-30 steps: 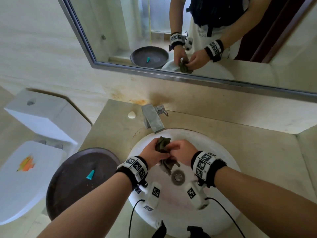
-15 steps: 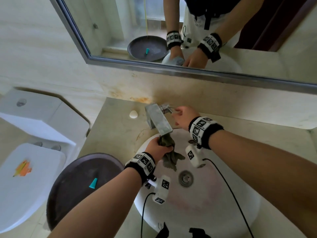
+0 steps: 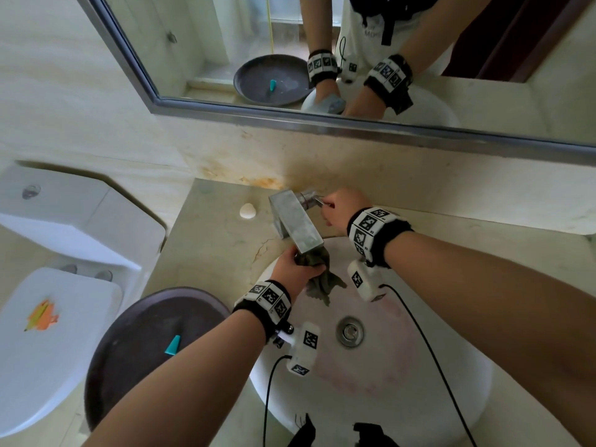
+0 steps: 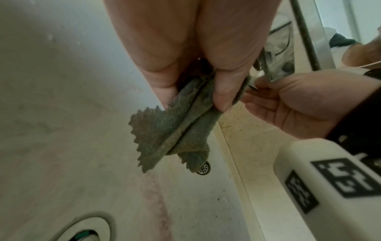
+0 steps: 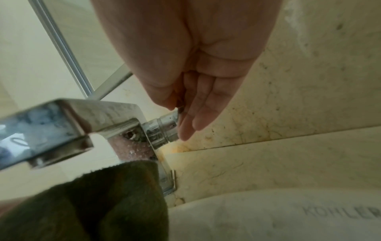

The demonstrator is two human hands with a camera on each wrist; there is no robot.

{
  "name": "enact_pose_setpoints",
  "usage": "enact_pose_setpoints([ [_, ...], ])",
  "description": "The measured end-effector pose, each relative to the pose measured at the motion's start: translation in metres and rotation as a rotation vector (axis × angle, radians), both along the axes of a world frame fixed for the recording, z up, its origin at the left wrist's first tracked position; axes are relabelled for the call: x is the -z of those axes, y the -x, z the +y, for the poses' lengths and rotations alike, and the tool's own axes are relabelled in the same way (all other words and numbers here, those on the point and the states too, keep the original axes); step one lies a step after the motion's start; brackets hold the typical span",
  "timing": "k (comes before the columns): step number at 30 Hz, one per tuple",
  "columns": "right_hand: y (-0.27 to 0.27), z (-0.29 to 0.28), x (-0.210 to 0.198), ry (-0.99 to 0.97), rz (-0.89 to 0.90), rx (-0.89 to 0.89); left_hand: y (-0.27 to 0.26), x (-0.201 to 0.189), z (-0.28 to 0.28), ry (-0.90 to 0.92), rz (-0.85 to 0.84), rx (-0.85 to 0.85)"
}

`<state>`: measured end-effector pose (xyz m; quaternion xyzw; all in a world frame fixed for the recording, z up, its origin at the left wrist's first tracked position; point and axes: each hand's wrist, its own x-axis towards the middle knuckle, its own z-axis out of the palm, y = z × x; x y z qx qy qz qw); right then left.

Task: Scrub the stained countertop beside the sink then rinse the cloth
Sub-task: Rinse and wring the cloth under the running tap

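My left hand (image 3: 295, 264) grips a bunched dark green cloth (image 3: 319, 280) right under the spout of the chrome faucet (image 3: 295, 221), over the white sink basin (image 3: 403, 366). In the left wrist view the cloth (image 4: 171, 135) hangs from between thumb and fingers, its zigzag edge loose. My right hand (image 3: 338, 206) pinches the thin faucet handle (image 3: 314, 199) behind the spout; the right wrist view shows the thumb and fingers closed on the handle (image 5: 164, 128). I see no water running. The beige countertop (image 3: 219, 240) lies left of the basin.
A dark round tray (image 3: 138, 337) with a small teal piece (image 3: 172, 345) sits at the counter's left front. A white pebble-like lump (image 3: 247, 210) lies near the faucet. Orange staining (image 3: 263, 182) marks the backsplash. A toilet (image 3: 48, 317) stands left; the mirror hangs above.
A second ago both hands held the cloth above the drain. My right hand let go and went to the faucet handle, while my left hand carried the cloth up under the spout.
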<state>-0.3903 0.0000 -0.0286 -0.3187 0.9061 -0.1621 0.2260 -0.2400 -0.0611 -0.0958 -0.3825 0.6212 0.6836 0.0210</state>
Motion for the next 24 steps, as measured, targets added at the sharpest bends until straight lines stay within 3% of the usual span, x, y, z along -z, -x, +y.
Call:
enact_pose_setpoints([
  [12, 0.003, 0.007, 0.013, 0.108, -0.054, 0.061, 0.003, 0.0, -0.002, -0.005, -0.01, -0.035],
  [18, -0.026, 0.036, 0.033, 0.215, -0.159, 0.337, -0.001, -0.002, 0.001, 0.041, 0.021, 0.005],
  [20, -0.043, 0.042, 0.045, 0.249, -0.298, 0.367, -0.003, -0.003, 0.001, 0.049, 0.02, 0.033],
  [24, -0.065, 0.034, 0.056, 0.495, -0.882, 0.518, -0.014, -0.001, -0.002, 0.03, -0.032, 0.065],
])
